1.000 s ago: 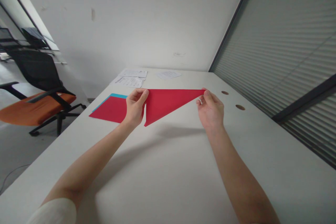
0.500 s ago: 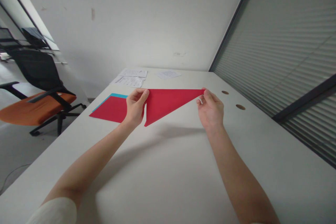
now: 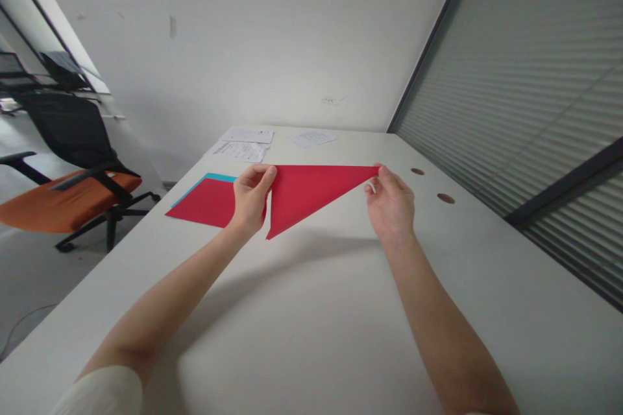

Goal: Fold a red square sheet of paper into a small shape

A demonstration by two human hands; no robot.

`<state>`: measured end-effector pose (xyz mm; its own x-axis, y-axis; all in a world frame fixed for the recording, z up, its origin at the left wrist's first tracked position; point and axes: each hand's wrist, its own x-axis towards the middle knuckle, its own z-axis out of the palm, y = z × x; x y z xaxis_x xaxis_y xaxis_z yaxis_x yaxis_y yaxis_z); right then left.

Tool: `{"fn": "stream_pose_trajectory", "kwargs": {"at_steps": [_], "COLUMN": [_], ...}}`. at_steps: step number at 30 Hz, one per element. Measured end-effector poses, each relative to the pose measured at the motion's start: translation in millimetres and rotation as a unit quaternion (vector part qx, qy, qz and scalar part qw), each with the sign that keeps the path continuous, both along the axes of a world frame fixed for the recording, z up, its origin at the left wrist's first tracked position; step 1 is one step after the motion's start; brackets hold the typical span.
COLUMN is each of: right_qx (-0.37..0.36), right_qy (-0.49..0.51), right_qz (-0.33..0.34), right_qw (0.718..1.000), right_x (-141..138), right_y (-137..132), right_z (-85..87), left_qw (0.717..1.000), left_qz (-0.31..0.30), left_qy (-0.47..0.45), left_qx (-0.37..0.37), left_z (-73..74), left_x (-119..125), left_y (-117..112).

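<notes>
A red sheet of paper [image 3: 311, 193], folded into a triangle, is held up above the table between my two hands. My left hand [image 3: 252, 198] pinches its upper left corner, thumb in front and fingers behind. At the far right tip, my right hand [image 3: 392, 200] pinches the narrow point between thumb and fingers. The top edge runs straight and nearly level, while the lower left corner hangs down free. Behind and left of my left hand lie a flat red sheet [image 3: 204, 203] and a blue sheet [image 3: 221, 177] showing under its far edge.
The white table [image 3: 311, 337] reaches back to the wall. Printed papers [image 3: 239, 150] lie at its far left, with another paper sheet [image 3: 312, 138] beside them. Two round holes pierce its right side. An orange and black chair [image 3: 73, 188] stands left; window blinds [image 3: 525, 91] rise at right.
The hanging lower left corner of the folded red paper has dropped slightly toward me. Both hands stay in nearly the same place, keeping their pinch.
</notes>
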<state>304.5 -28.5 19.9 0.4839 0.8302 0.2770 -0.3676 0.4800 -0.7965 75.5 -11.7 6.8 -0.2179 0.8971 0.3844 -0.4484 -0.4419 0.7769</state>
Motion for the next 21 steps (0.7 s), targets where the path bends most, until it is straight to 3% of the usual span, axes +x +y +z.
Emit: {"fn": "stream_pose_trajectory", "kwargs": {"at_steps": [11,21], "right_qx": [0.002,0.020], "right_qy": [-0.012,-0.049], "right_qz": [-0.003,-0.046], "right_qw": [1.000,0.998], "right_x": [1.3,-1.5], "right_y": [0.7,0.5], "right_z": [-1.8,-2.0], "left_qw": [1.000,1.000], "left_qz": [0.025,0.027], "left_qy": [0.002,-0.007], "left_qx": [0.000,-0.006], "left_z": [0.0,-3.1], "left_x": [1.4,0.5], "left_y": [0.4,4.7]}}
